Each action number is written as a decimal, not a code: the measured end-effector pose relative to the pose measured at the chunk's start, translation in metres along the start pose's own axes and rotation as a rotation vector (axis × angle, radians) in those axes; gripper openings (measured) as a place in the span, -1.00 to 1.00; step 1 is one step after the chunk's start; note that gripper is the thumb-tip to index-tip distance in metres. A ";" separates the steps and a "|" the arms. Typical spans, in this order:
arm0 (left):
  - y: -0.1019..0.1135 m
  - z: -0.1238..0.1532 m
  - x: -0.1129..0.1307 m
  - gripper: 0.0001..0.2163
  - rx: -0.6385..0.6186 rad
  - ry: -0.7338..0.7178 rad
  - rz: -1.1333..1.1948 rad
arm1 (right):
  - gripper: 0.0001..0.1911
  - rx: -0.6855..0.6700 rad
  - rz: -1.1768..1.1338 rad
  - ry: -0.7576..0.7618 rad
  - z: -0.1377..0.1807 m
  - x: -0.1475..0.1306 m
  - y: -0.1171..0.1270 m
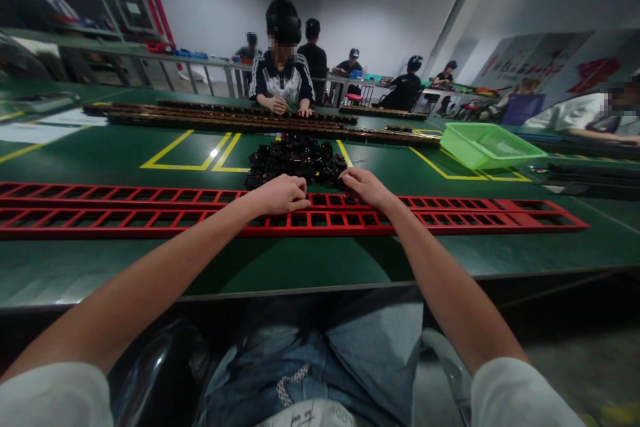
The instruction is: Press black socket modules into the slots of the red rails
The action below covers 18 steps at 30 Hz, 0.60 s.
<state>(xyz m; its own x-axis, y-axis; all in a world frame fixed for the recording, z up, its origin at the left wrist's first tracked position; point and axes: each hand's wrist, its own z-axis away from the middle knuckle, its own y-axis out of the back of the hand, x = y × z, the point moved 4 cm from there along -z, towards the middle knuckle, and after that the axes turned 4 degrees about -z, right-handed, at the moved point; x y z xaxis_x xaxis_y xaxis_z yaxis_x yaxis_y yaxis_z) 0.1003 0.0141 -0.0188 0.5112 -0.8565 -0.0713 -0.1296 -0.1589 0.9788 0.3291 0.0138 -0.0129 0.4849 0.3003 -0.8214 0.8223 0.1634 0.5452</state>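
Note:
Two long red slotted racks (440, 228) lie side by side along the near part of the green table. My left hand (286, 195) rests over them with its fingers curled together; what they hold, if anything, is hidden. Farther right, my right hand (364, 187) is closed in a pinch above the far rack, at the right edge of a heap of small black parts (295, 159). A dark bit shows under its fingertips, too small to name. The heap sits just beyond the racks, in front of both hands.
A light green plastic basket (487, 145) stands at the right. Long dark strips (225, 119) lie across the table behind the heap, where a co-worker (283, 73) sits with both hands over them. Yellow tape lines (175, 167) mark the green tabletop. Papers (50, 128) lie at the left.

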 end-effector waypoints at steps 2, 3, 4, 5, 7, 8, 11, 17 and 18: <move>-0.001 0.001 0.000 -0.62 0.011 0.003 0.003 | -0.75 -0.021 0.046 0.066 0.001 -0.003 -0.001; -0.001 0.001 0.000 -0.62 0.015 0.003 0.006 | -0.73 -0.035 0.063 0.091 0.001 -0.005 -0.001; -0.002 0.002 -0.001 -0.62 0.017 0.003 0.012 | -0.71 -0.051 0.072 0.106 0.002 -0.005 -0.001; -0.002 0.002 -0.001 -0.62 0.020 0.002 0.018 | -0.70 -0.070 0.076 0.110 0.002 -0.006 -0.002; -0.003 0.002 -0.002 -0.63 0.023 0.006 0.032 | -0.68 -0.098 0.104 0.113 0.002 -0.007 -0.004; -0.004 0.002 -0.003 -0.63 0.023 0.008 0.039 | -0.70 -0.094 0.139 0.120 0.002 -0.008 -0.005; -0.005 0.002 -0.004 -0.64 0.024 0.011 0.043 | -0.76 -0.038 0.275 0.147 0.001 -0.012 -0.007; -0.005 0.002 -0.004 -0.64 0.032 0.023 0.072 | -0.72 -0.018 0.383 0.111 0.000 -0.012 -0.011; -0.005 0.002 -0.004 -0.64 0.033 0.026 0.078 | -0.69 -0.006 0.409 0.110 0.000 -0.012 -0.011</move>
<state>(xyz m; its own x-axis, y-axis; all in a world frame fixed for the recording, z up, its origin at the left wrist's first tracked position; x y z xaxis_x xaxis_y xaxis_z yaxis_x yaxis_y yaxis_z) 0.0975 0.0174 -0.0234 0.5205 -0.8538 0.0103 -0.1976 -0.1087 0.9742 0.3148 0.0083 -0.0092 0.7359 0.4396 -0.5150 0.5672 0.0151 0.8235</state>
